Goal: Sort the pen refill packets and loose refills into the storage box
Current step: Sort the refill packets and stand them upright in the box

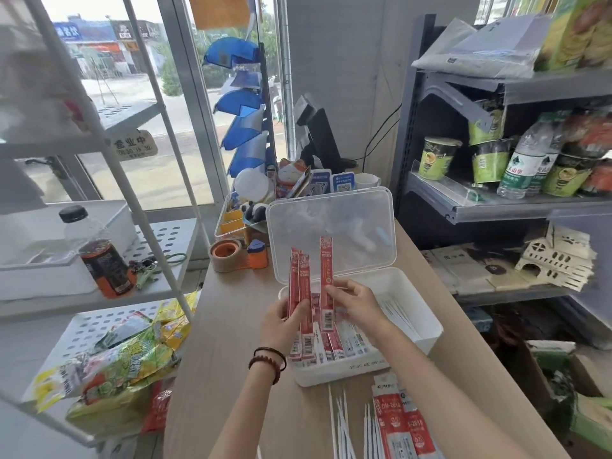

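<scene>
A white storage box [427, 339] stands on the wooden counter with its clear lid [331, 233] propped open. Several red and white refill packets [334, 346] lie in its left half, and thin loose refills [397, 313] lie in its right half. My left hand [281, 323] grips two or three red packets [299, 286] upright above the box. My right hand [356, 301] pinches one more red packet [326, 279], also upright. On the counter near me lie more red packets [397, 422] and several white loose refills [341, 422].
A tape roll [225, 255] and an orange dispenser [257, 255] sit behind the box, with a clear organiser [231, 220] of small items. A white wire rack [159, 283] with a bottle and snack bags stands left. Grey shelves [496, 207] with cup noodles stand right.
</scene>
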Demonstrator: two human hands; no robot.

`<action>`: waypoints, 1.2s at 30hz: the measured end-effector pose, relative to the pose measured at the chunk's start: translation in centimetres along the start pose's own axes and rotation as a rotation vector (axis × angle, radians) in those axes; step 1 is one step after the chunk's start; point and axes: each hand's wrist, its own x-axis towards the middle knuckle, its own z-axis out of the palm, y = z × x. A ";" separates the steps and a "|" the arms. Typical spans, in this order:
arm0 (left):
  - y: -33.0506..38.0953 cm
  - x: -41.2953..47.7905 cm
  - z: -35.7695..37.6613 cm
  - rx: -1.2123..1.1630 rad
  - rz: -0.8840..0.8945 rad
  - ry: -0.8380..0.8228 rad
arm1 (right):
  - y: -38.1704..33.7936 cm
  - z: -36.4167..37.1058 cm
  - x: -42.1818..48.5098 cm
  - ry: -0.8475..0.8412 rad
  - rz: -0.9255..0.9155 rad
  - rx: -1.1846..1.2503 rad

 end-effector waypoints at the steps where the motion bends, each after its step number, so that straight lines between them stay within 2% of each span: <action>1: -0.2 0.0 -0.1 -0.023 -0.015 0.041 | 0.1 -0.4 0.2 0.018 0.004 -0.051; 7: -0.4 0.0 0.2 -0.053 -0.066 0.080 | 2.7 -1.3 0.4 0.011 0.018 -0.527; 12: -0.6 0.2 0.3 -0.055 -0.108 0.085 | 3.4 -0.9 0.4 -0.025 -0.023 -0.649; 16: -0.6 0.3 0.2 -0.160 -0.170 0.065 | 3.5 -0.5 0.5 -0.087 -0.084 -0.802; 20: -0.5 0.4 0.5 -0.072 -0.152 0.060 | 3.9 -0.4 0.7 -0.068 -0.080 -0.903; 22: -0.6 0.4 0.6 -0.008 -0.146 0.080 | 3.9 -0.6 0.6 -0.034 -0.113 -0.867; 25: -0.8 0.4 0.6 0.026 -0.146 0.084 | 3.2 -0.8 -0.1 -0.002 -0.200 -0.656; 29: -0.9 0.5 0.6 0.043 -0.133 0.046 | 2.2 -0.8 -1.3 -0.048 -0.256 -0.403; 36: -0.5 0.3 1.1 0.109 -0.113 -0.119 | 2.5 -1.4 -0.8 -0.067 -0.217 -0.269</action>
